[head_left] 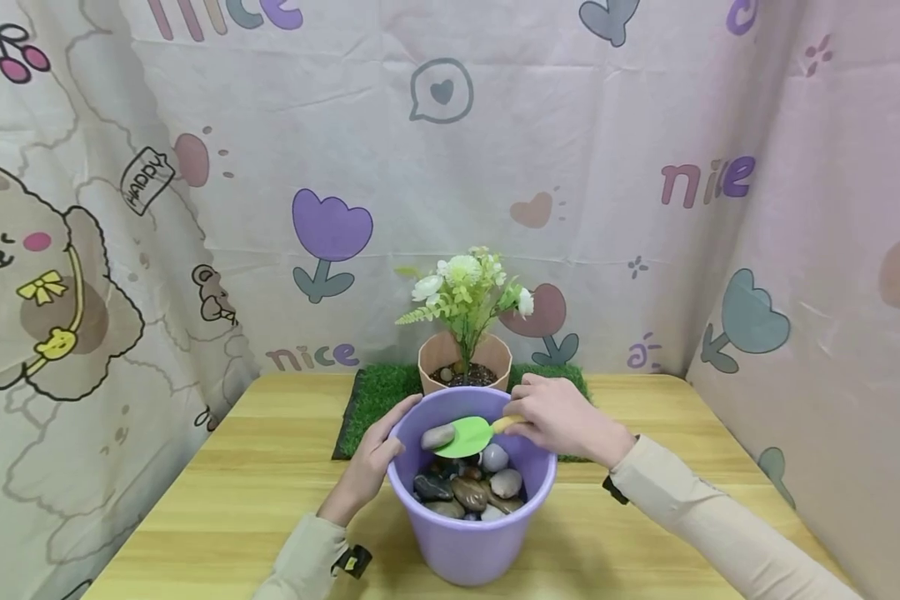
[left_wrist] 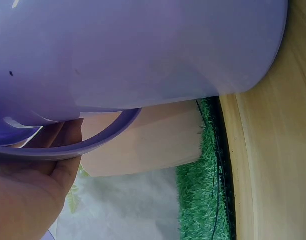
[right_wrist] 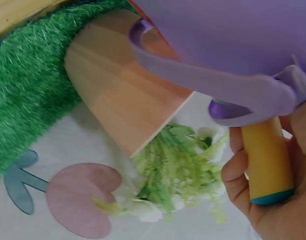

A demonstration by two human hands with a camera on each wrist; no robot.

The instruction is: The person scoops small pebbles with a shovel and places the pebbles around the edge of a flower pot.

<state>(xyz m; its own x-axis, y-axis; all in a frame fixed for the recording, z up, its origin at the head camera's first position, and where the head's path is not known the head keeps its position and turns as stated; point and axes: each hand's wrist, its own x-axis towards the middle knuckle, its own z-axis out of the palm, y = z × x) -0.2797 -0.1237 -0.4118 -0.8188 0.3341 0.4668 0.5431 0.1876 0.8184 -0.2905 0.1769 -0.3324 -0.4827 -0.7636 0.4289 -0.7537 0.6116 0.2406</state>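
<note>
A purple bucket stands upright at the table's front, part filled with smooth brown, black and grey stones. My left hand holds its left rim; in the left wrist view the fingers pass behind the bucket's carrying handle. In my right hand is a toy garden trowel, gripped by its yellow handle, which has a teal end. Its green blade is over the stones inside the bucket, with one oblong grey stone lying on its tip.
Behind the bucket, a peach flowerpot with dark soil holds white flowers and green leaves. It stands on an artificial grass mat. Wooden table shows on both sides, and a printed cloth hangs around it.
</note>
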